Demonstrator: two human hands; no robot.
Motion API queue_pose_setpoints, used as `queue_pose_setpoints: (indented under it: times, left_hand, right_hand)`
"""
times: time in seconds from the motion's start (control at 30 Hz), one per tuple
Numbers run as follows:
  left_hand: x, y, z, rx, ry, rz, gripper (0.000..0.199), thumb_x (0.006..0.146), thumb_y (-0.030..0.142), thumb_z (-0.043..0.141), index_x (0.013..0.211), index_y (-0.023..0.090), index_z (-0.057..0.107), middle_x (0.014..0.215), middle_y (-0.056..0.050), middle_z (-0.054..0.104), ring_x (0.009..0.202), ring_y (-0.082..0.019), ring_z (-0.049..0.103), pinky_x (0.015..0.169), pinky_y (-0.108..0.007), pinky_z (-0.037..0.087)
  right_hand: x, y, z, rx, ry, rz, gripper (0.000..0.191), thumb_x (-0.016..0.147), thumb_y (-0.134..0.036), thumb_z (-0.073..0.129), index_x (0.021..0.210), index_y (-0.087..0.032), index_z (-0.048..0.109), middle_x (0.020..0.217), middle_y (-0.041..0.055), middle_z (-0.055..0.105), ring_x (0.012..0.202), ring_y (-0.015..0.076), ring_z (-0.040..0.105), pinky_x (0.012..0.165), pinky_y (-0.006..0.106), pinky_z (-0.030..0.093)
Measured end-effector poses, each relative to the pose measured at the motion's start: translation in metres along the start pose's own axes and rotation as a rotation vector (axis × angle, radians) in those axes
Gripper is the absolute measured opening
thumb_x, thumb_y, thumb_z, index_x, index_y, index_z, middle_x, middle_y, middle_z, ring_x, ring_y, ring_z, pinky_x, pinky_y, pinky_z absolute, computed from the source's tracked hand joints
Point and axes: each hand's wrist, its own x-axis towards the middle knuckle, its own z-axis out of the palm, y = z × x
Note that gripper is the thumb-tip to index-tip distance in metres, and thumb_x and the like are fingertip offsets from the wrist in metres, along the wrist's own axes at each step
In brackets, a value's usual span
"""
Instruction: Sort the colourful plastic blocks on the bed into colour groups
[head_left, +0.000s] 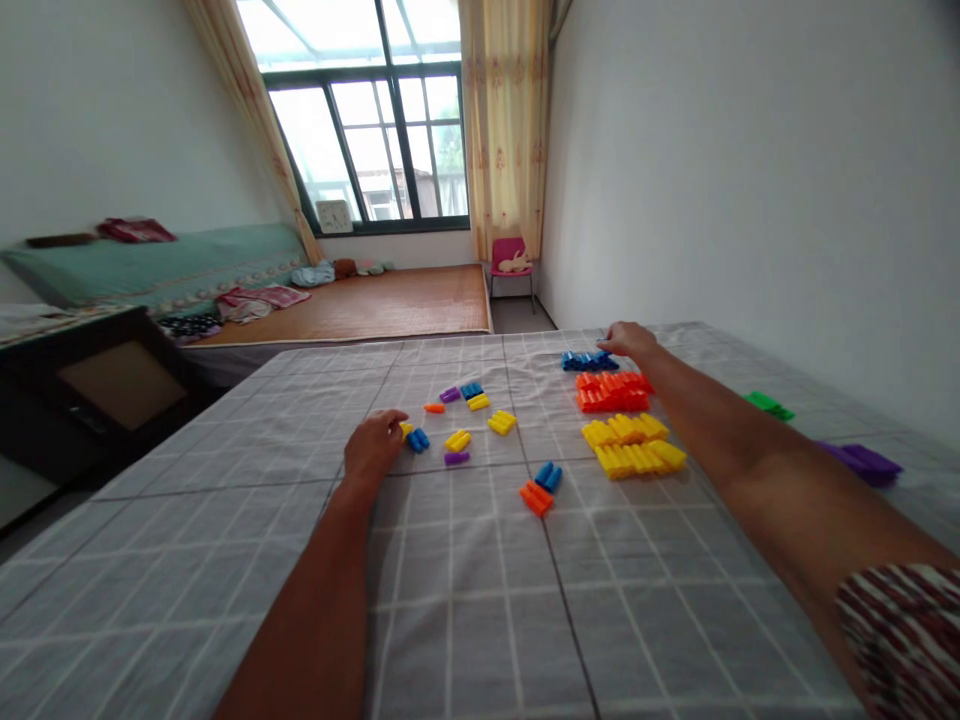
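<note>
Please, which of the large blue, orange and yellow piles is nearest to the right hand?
The blue pile, the farthest back, beside the right hand; the orange pile and yellow pile lie farther from that hand.

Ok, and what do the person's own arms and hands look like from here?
Both the left hand and right hand are ungloved, with no wristwatch showing. The right arm has a sleeve patterned in dark reddish-brown and white; the left arm is bare as far as it shows.

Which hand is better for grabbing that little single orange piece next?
Probably the left hand: it's much nearer the orange piece, while the right hand is farther off, by the blue pile.
</note>
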Motion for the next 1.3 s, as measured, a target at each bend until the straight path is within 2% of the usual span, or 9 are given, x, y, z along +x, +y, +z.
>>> queue_pose_setpoints:
  times: [0.27,0.4,0.5,0.6,0.73,0.87,0.97,1.13,1.3]
  left_hand:
    - [0.004,-0.002,0.004,0.025,-0.015,0.010,0.034,0.085,0.021,0.044,0.106,0.024,0.071,0.114,-0.004,0.070,0.103,-0.020,0.064,0.087,-0.029,0.049]
    - [0.003,-0.001,0.004,0.008,-0.011,0.003,0.035,0.084,0.020,0.044,0.106,0.024,0.071,0.114,-0.004,0.070,0.103,-0.021,0.064,0.087,-0.030,0.049]
    - [0.002,0.002,0.004,-0.007,0.005,0.014,0.035,0.084,0.019,0.044,0.106,0.024,0.071,0.112,-0.003,0.071,0.102,-0.020,0.064,0.087,-0.030,0.049]
    - [0.002,0.006,0.004,-0.022,0.021,0.015,0.036,0.084,0.018,0.043,0.106,0.024,0.071,0.111,-0.003,0.071,0.101,-0.020,0.065,0.087,-0.030,0.050]
    - [0.003,0.007,0.006,-0.044,0.022,-0.010,0.036,0.083,0.018,0.044,0.106,0.025,0.072,0.111,-0.003,0.072,0.100,-0.020,0.065,0.086,-0.031,0.051]
    - [0.001,0.006,0.008,-0.069,0.007,-0.017,0.036,0.084,0.018,0.044,0.106,0.026,0.072,0.111,-0.003,0.072,0.100,-0.020,0.065,0.086,-0.030,0.050]
    - [0.001,0.005,0.009,-0.075,0.011,-0.022,0.037,0.084,0.018,0.044,0.106,0.026,0.072,0.110,-0.003,0.072,0.100,-0.020,0.065,0.085,-0.030,0.051]
    - [0.002,0.005,0.009,-0.053,0.009,0.001,0.037,0.084,0.018,0.043,0.106,0.025,0.071,0.111,-0.004,0.071,0.101,-0.020,0.065,0.086,-0.031,0.051]
    - [0.004,0.004,0.011,-0.027,0.007,0.023,0.037,0.085,0.019,0.042,0.106,0.026,0.071,0.111,-0.004,0.071,0.101,-0.020,0.064,0.086,-0.030,0.051]
  right_hand:
    - [-0.001,-0.015,0.009,-0.046,-0.054,0.001,0.049,0.076,-0.058,0.061,0.105,-0.020,0.073,0.109,0.0149,0.069,0.101,0.0272,0.064,0.078,0.035,0.049]
    - [-0.006,-0.008,0.000,-0.042,-0.027,-0.001,0.048,0.080,-0.058,0.056,0.105,-0.021,0.073,0.110,0.0148,0.069,0.101,0.0269,0.063,0.078,0.035,0.048]
    - [-0.013,-0.018,-0.010,-0.032,0.050,-0.077,0.042,0.086,-0.051,0.051,0.104,-0.021,0.073,0.107,0.0131,0.070,0.098,0.0261,0.064,0.077,0.033,0.048]
    - [-0.029,-0.057,-0.013,-0.027,0.127,-0.349,0.033,0.089,-0.039,0.049,0.107,-0.021,0.071,0.105,0.0097,0.072,0.095,0.0229,0.065,0.079,0.030,0.046]
    - [-0.064,-0.143,-0.001,0.021,0.074,-0.711,0.029,0.090,-0.034,0.051,0.108,-0.022,0.069,0.108,0.0055,0.072,0.097,0.0194,0.064,0.082,0.026,0.044]
    - [-0.094,-0.221,0.020,0.012,-0.063,-0.659,0.042,0.088,-0.049,0.052,0.114,-0.020,0.067,0.115,0.0104,0.069,0.102,0.0231,0.064,0.078,0.027,0.046]
    - [-0.105,-0.252,0.031,0.000,-0.156,-0.607,0.050,0.082,-0.056,0.058,0.115,-0.020,0.067,0.119,0.0117,0.067,0.105,0.0254,0.063,0.077,0.027,0.047]
    - [-0.098,-0.247,0.033,0.028,-0.161,-0.598,0.045,0.078,-0.045,0.063,0.117,-0.023,0.066,0.117,0.0078,0.068,0.103,0.0223,0.063,0.074,0.024,0.047]
    - [-0.059,-0.189,0.022,0.000,-0.048,-0.476,0.043,0.078,-0.045,0.060,0.113,-0.022,0.068,0.116,0.0096,0.068,0.104,0.0236,0.063,0.077,0.026,0.048]
